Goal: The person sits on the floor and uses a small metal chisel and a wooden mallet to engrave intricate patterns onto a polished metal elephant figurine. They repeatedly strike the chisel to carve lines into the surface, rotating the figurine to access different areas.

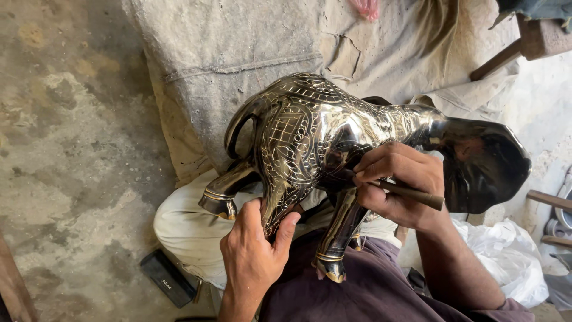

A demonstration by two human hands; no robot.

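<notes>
A shiny black metal elephant figure (310, 128) with engraved golden line patterns lies across my lap, legs toward me, head to the right. My left hand (253, 250) grips the belly edge from below, thumb and fingers pressed against the metal. My right hand (399, 182) is closed around a thin engraving tool with a brown wooden handle (420, 195). Its tip touches the figure's flank near the front leg.
A grey cloth (238, 53) is spread over the concrete floor (65, 149) behind the figure. A small black box (168, 278) lies on the floor by my knee. A white plastic bag (506, 256) and wooden sticks (551, 200) sit at the right.
</notes>
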